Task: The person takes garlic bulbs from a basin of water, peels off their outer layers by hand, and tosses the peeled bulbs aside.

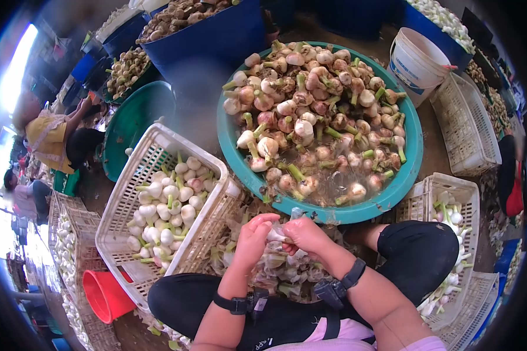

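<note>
My left hand (253,238) and my right hand (308,236) meet in front of the near rim of a green tub (413,175). Between them is a garlic bulb (276,234), pinched by the fingers of both hands and partly covered by them. Loose skin hangs around the bulb, close to my right hand's fingers. Unpeeled garlic bulbs (303,130) with cut green stems fill the tub, the nearer ones lying in murky water. Below my hands, a heap of garlic skins (284,260) lies between my legs.
White peeled bulbs fill a plastic crate (200,243) on the left, beside a red bucket (102,295). At right stand another crate (471,205) with garlic and a white bucket (417,61). A person in a yellow top (50,143) sits at far left near a green basin (132,134).
</note>
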Demonstrator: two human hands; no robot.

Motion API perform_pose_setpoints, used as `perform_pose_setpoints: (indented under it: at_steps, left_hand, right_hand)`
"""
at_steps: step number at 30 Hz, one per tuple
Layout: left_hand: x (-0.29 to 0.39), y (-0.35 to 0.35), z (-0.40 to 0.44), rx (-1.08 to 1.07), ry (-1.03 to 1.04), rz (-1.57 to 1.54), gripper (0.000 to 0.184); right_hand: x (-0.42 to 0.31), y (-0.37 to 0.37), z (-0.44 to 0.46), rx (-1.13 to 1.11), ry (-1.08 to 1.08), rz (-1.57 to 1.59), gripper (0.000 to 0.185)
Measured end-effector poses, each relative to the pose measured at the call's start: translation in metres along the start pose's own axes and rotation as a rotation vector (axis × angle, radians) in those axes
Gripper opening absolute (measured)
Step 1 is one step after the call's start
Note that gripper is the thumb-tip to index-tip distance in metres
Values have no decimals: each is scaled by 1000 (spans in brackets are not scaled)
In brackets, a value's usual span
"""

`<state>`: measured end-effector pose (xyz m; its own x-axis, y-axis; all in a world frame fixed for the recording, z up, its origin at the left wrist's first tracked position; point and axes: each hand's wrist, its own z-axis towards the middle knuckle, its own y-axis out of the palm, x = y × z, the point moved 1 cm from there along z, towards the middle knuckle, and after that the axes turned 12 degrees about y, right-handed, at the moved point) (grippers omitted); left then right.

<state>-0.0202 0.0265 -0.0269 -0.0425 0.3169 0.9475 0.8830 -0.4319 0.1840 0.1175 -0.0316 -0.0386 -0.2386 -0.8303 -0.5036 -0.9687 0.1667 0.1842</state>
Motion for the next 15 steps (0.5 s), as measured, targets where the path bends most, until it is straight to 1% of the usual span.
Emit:
perform_pose_setpoints:
  at_steps: [1,2,3,4,5,6,7,8,9,10,11,12,13,14,15]
  left_hand:
    - [3,-2,0,-44,13,46,21]
    - [5,-3,1,-90,26,90,25]
    - [2,-4,1,-99,24,89,25]
    - [-2,-5,1,-159,140,223,29]
    - [-4,-4,0,-222,256,356,35]
    - [2,1,-4,-233,253,356,35]
    - [16,8,-12,-302,410,523,40]
    - [25,14,-16,-370,572,688,47]
    - [24,15,-19,-393,571,666,52]
    - [24,16,-19,-401,577,666,52]
    - [25,16,-19,-422,725,890,50]
    - [25,16,-20,-434,875,1115,48]
    - [23,15,-22,-447,890,1121,40]
    - [17,15,-23,-444,893,1119,40]
    - [12,15,-23,-298,775,853,35]
  right_hand:
    - [4,0,-2,4,-2,8,19]
    - [8,2,-6,90,-267,-80,19]
    - [9,2,-10,177,-531,-172,20]
    - [9,2,-12,184,-529,-166,20]
    - [9,2,-16,259,-613,-186,21]
    - [9,0,-19,336,-698,-206,24]
    - [8,-6,-13,269,-566,-127,18]
    - [8,-14,-8,278,-568,-120,18]
    - [10,-20,-1,99,-343,30,18]
    - [12,-22,2,-82,-118,177,17]
    - [15,-20,3,-108,-121,283,16]
    - [12,-18,0,-104,-126,283,16]
    - [9,-14,-5,-155,-104,406,17]
    - [7,-12,-11,-207,-80,526,17]
    - [7,-10,-16,-207,-82,523,17]
